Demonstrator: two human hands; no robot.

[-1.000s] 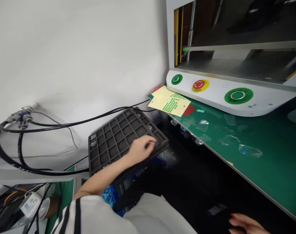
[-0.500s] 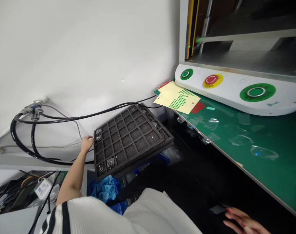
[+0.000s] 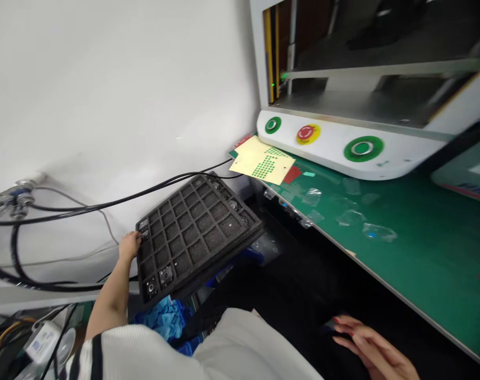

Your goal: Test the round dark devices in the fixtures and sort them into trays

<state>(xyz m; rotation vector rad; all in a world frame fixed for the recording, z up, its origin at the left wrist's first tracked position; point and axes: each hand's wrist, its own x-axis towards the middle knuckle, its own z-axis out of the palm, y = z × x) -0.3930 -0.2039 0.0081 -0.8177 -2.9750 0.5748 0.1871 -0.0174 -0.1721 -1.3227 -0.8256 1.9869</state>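
Note:
A black foam tray (image 3: 192, 232) with a grid of square compartments lies tilted on a stack of similar trays by the wall. Small black square parts with round centres sit in a few compartments, such as one part (image 3: 166, 275) near the front left. My left hand (image 3: 129, 246) is at the tray's left edge, fingers closed over another small square part (image 3: 145, 235) in an edge compartment. Low on the right, my right hand (image 3: 376, 345) pinches a small, flat greyish piece (image 3: 327, 326), blurred and partly hidden against the dark background.
A green worktop (image 3: 343, 211) at right carries a machine panel (image 3: 330, 150) with two green buttons and a red stop button. Yellow cards (image 3: 264, 161) and clear film scraps lie there. Black cables (image 3: 156, 187) cross above the tray. Blue cloths (image 3: 163, 319) fill a bin below.
My left hand has moved from beside the tray edge onto a part in the edge compartment. My right hand has come further into view with its small piece. The camera view has turned right.

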